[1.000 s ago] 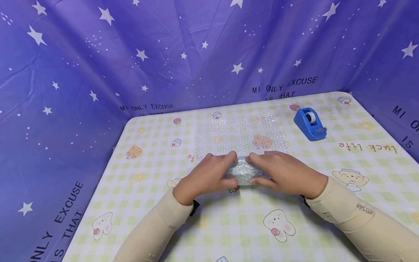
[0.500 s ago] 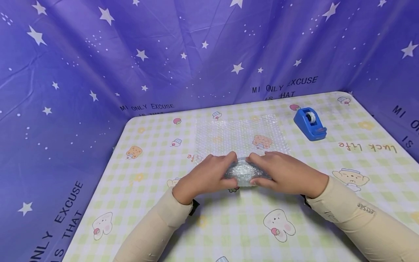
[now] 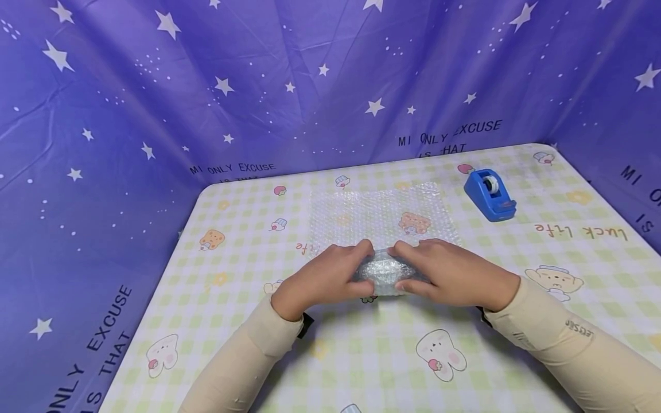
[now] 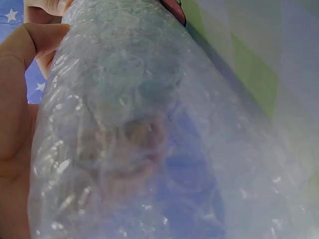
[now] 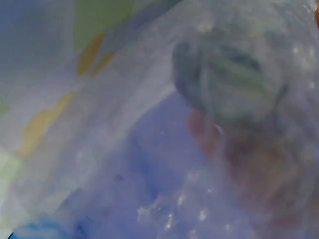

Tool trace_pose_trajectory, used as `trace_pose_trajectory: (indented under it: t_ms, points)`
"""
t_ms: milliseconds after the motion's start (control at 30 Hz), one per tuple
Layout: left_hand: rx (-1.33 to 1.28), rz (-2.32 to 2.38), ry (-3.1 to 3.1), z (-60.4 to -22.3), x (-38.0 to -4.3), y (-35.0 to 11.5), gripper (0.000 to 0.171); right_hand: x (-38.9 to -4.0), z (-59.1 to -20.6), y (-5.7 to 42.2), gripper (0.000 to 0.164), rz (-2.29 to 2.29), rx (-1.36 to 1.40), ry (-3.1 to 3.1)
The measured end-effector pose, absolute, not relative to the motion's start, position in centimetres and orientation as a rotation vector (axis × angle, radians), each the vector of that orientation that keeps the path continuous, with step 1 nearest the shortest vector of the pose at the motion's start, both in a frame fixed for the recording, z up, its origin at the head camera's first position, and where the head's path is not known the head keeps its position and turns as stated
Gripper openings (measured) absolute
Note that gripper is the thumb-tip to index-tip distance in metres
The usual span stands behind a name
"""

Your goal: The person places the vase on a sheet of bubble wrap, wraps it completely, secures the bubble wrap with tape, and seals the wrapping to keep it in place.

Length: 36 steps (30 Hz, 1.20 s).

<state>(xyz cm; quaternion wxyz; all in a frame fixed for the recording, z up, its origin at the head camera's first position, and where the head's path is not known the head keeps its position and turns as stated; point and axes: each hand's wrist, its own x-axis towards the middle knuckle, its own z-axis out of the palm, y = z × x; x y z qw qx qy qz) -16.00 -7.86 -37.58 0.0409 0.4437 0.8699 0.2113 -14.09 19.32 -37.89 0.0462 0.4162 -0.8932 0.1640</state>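
Bubble wrap (image 3: pixel 386 274) is curled round something in the middle of the table, and its flat part (image 3: pixel 372 209) spreads away behind. Through the film a grey-green rounded object (image 5: pixel 224 82) shows dimly in both wrist views; its kind is blurred. My left hand (image 3: pixel 333 275) grips the left end of the roll, thumb on the near side and fingers over the top. At the right end, my right hand (image 3: pixel 449 275) holds it likewise. Close up, the left wrist view is mostly filled by the bubbled film (image 4: pixel 109 129), with fingers seen through it.
A blue tape dispenser (image 3: pixel 488 195) with a roll of tape stands at the back right, beyond the sheet. The table (image 3: pixel 232 355) has a green-checked cartoon cover. Purple star-printed curtains (image 3: pixel 289 86) hang behind it and at both sides.
The rolled bubble wrap has shifted very slightly toward me, and the flat sheet's far right corner has come a little nearer. Both hands keep nearly the same grip.
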Motion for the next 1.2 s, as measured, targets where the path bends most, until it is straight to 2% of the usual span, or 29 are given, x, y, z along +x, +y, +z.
trace_pose_trajectory:
  t_ms: [233,500,767,1200]
  points:
    - [1.411,0.614,2.695,-37.7,-16.1,-7.9,0.030,-14.1,-38.0,19.1,0.040,0.473,1.271,-2.661]
    - [1.447,0.600,2.695,-37.7,-16.2,-7.9,0.028,-13.4,-37.5,19.0,0.071,0.312,1.196,-2.571]
    - [1.424,0.571,2.709,-37.8,-16.3,-7.9,0.029,-13.0,-37.4,18.5,0.070,0.308,1.207,-2.529]
    - [1.418,0.588,2.721,-37.8,-16.3,-7.9,0.030,-12.8,-38.8,18.0,0.085,0.250,1.146,-2.613]
